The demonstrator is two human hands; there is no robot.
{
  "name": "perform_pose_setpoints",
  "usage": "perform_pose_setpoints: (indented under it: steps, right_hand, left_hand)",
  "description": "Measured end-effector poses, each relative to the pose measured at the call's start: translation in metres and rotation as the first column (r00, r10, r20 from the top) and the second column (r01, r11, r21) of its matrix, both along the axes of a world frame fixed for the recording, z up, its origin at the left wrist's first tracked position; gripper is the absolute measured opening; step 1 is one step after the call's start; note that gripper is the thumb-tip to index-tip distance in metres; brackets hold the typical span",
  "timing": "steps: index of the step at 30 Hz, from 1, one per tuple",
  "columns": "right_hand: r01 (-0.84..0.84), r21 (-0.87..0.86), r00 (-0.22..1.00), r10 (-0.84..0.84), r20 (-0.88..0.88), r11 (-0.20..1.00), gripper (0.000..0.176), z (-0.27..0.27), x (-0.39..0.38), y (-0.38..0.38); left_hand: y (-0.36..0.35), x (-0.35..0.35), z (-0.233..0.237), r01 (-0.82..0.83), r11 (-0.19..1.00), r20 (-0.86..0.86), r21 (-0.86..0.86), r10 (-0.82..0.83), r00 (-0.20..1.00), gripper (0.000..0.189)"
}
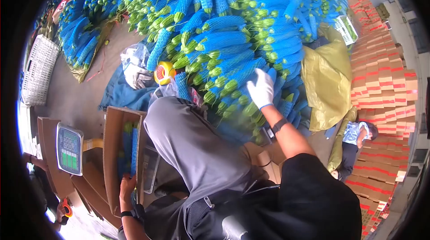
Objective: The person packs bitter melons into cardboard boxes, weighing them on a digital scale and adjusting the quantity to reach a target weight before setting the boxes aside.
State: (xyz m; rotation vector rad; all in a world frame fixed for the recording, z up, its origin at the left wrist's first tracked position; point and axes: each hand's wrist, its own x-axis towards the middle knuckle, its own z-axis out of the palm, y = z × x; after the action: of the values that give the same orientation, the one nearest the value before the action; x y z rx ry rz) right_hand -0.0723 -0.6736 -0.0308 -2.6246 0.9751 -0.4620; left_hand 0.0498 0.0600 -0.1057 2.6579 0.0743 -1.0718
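Note:
My right hand (pixel 260 88), in a white glove, has its fingers apart over a big pile of green gourds in blue foam nets (pixel 233 45). It is at the pile's lower right part, and nothing shows in its fingers. My left hand (pixel 127 185) is bare and inside the near end of a narrow open cardboard box (pixel 111 146). Its fingers are curled beside netted gourds (pixel 134 148) in the box; what they grip is partly hidden. A wristband is on each wrist.
A digital scale (pixel 69 149) stands left of the box. Tape (pixel 165 72) and a white glove (pixel 135 75) lie beyond my knee. White crates (pixel 40 70), a yellow sack (pixel 327 79) and stacked cartons (pixel 380 79) surround the pile. People (pixel 358 135) are at both sides.

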Motion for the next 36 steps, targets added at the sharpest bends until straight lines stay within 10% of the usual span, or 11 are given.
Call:
perform_pose_setpoints:
  steps: [6, 11, 12, 16, 18, 25, 32, 36]
  right_hand:
    - [-0.622, 0.018, 0.706, 0.570, -0.419, 0.783, 0.037, -0.005, 0.117, 0.025]
    - [-0.765, 0.028, 0.428, 0.540, -0.724, 0.644, 0.030, -0.001, 0.160, 0.024]
    - [-0.771, 0.064, 0.318, 0.471, -0.823, 0.633, 0.032, 0.006, 0.166, 0.024]
    - [-0.820, -0.014, 0.370, 0.512, -0.776, 0.572, 0.024, 0.012, 0.154, 0.002]
    - [-0.764, -0.038, 0.476, 0.523, -0.707, 0.644, 0.022, 0.009, 0.137, -0.016]
    - [-0.295, -0.068, 0.955, 0.295, -0.019, 0.953, 0.039, 0.045, 0.072, -0.087]
    - [-0.220, 0.068, 0.871, 0.164, 0.463, 0.973, 0.037, 0.116, 0.052, -0.119]
    - [-0.279, 0.521, 0.764, -0.142, 0.630, 0.807, 0.029, 0.171, 0.060, -0.074]
  left_hand:
    - [-0.023, -0.012, 0.030, -0.049, 0.993, 0.143, -0.103, 0.064, 0.988, 0.056]
    - [-0.042, -0.011, 0.087, -0.251, 0.891, 0.063, -0.378, 0.295, 0.953, 0.049]
    - [-0.068, -0.001, 0.134, -0.206, 0.960, 0.034, -0.191, 0.216, 0.976, 0.047]
    - [-0.053, -0.009, 0.157, -0.277, 0.916, 0.034, -0.290, 0.299, 0.954, 0.051]
    - [0.005, -0.023, 0.108, -0.216, 0.929, 0.273, -0.301, 0.301, 0.914, 0.058]
    - [-0.030, -0.014, 0.168, -0.214, 0.883, 0.128, -0.418, 0.290, 0.948, 0.052]
    - [-0.032, -0.011, 0.195, -0.281, 0.707, -0.038, -0.649, 0.339, 0.940, 0.064]
    - [-0.040, -0.008, 0.201, -0.338, 0.609, -0.056, -0.717, 0.433, 0.900, 0.076]
